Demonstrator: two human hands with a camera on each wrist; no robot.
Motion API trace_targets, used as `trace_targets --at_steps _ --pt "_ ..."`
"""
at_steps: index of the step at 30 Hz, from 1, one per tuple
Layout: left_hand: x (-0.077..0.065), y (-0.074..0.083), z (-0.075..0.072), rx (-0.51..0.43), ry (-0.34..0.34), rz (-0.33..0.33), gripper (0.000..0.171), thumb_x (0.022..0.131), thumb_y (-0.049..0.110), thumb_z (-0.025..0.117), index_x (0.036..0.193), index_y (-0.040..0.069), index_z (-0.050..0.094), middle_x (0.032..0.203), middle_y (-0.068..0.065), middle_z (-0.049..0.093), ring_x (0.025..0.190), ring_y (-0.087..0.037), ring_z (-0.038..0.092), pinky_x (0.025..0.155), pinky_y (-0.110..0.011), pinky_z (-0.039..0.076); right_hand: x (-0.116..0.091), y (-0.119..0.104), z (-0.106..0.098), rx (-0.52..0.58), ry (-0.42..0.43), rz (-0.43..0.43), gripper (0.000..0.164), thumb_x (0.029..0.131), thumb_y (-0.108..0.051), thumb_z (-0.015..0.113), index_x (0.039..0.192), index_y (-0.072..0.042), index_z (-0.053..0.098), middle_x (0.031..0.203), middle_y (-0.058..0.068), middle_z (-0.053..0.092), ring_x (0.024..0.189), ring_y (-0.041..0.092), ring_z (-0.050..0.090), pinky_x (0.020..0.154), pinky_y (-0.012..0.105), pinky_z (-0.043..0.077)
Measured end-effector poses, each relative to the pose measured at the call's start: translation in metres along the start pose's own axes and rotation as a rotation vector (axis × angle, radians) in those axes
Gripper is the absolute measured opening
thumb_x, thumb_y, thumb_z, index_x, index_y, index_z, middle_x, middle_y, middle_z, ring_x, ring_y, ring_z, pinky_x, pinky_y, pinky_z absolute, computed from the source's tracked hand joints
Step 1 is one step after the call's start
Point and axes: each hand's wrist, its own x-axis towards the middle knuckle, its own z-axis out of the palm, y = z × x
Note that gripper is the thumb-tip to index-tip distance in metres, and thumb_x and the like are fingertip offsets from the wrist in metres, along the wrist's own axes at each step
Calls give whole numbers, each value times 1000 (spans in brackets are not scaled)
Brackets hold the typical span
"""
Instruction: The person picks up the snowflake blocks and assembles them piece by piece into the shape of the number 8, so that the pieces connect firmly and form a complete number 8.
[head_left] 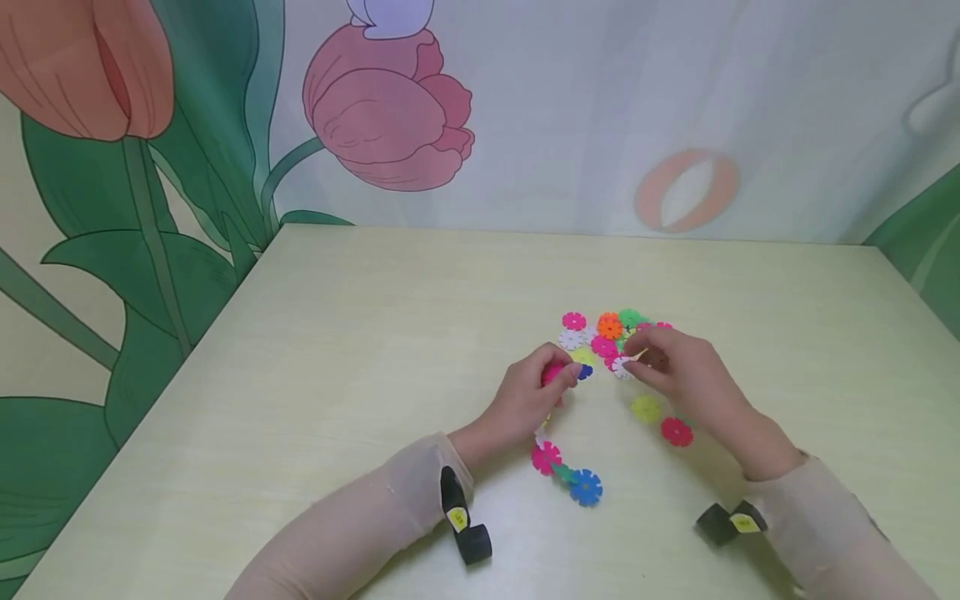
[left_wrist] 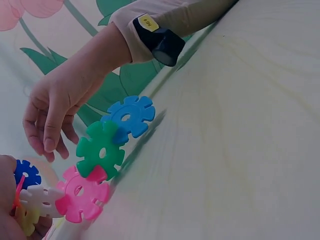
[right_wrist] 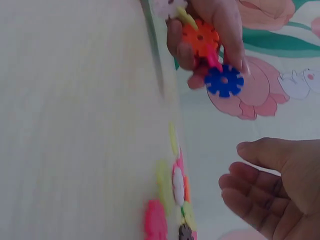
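Observation:
My left hand (head_left: 525,392) grips a chain of slotted plastic snowflake discs. At its upper end, by my thumb, is a dark blue disc (right_wrist: 225,82), followed by an orange disc (right_wrist: 201,39) within the fingers. Below the hand the chain runs through a white disc (left_wrist: 42,200), a pink disc (left_wrist: 82,197) and a green disc (left_wrist: 101,150) to a light blue disc (left_wrist: 130,117). My right hand (head_left: 686,375), fingers loosely bent and holding nothing, hovers at the near right of the loose discs; a white disc (head_left: 622,367) shows by its fingertips in the head view.
Several loose discs lie in a cluster, among them an orange disc (head_left: 610,326) and a pink disc (head_left: 574,322). Nearer me, a yellow disc (head_left: 646,408) and a red-pink disc (head_left: 677,432) lie below my right hand. The pale table (head_left: 375,317) meets a flower-printed curtain (head_left: 540,117).

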Motion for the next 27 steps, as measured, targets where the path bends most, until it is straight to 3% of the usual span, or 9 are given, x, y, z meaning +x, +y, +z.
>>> trace_targets --at_steps 11,16,27 --pt "-1 2 1 -9 16 37 19 98 32 54 107 16 54 97 -1 67 68 -12 53 63 -20 45 6 31 -11 -98 -67 179 26 85 -18 72 107 -4 66 105 16 66 94 31 60 73 41 52" --pt "-2 2 1 -8 18 43 18 98 31 54 107 15 54 97 -2 67 66 -11 52 62 -19 45 9 41 -8 -135 -108 259 38 86 -19 71 118 0 62 109 21 60 92 33 57 70 37 51" --pt "-4 3 1 -20 22 15 18 97 30 57 108 16 54 98 -1 66 70 -11 54 63 -19 47 11 52 -3 -146 -132 246 37 85 -17 72 113 5 60 104 22 56 87 31 53 68 34 48"
